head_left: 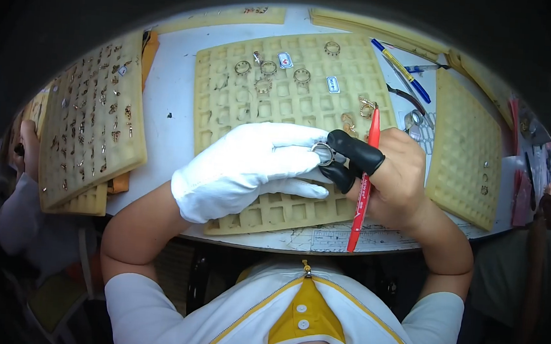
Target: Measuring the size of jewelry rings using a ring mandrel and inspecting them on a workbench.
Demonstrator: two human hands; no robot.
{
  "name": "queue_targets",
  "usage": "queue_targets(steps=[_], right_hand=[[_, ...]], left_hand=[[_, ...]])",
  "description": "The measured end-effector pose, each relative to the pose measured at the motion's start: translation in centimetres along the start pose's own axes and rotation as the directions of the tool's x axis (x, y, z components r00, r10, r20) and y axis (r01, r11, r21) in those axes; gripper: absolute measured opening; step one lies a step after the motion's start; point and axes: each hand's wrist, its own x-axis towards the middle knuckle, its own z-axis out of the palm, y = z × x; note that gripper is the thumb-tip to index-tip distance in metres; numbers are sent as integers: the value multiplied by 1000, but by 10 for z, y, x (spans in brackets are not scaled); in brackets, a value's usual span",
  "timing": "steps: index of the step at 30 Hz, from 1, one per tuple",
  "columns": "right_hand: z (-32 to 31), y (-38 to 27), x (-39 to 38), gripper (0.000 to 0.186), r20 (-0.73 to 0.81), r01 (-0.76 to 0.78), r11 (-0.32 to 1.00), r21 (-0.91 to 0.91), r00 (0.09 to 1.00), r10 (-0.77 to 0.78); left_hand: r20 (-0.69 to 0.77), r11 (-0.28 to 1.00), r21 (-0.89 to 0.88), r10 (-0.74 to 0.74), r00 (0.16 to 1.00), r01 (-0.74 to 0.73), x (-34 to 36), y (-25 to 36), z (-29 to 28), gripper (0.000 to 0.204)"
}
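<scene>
Two hands meet above a yellow compartment tray (271, 220), around a silver-coloured ring (332, 154) that sits nearer the tray's right and near edges than its opposite ones. The right hand (397, 175) has two black-covered fingertips (362, 152) slightly parted, clamped on the ring's right side, and a red pen (363, 195) slants across its grip. The left hand (244, 162), white-gloved, sets its upper fingers against the ring, its lowest digit apart; whether they pinch it I cannot tell. More rings (301, 81) rest toward the tray's far edge. Off its far right corner, a blue-and-yellow pen (401, 70) lies on the worktop (168, 138).
</scene>
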Motion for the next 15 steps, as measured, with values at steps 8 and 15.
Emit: queue_targets(steps=[8,15], right_hand=[[4,5,-4,51,-23,-101,990,101,994,104],[5,4,-4,51,-16,-140,979,146,989,144]], left_hand=[[-8,997,64,32,999,-32,-1,-1,0,48],[-5,983,162,90,996,-88,0,-4,-3,49]])
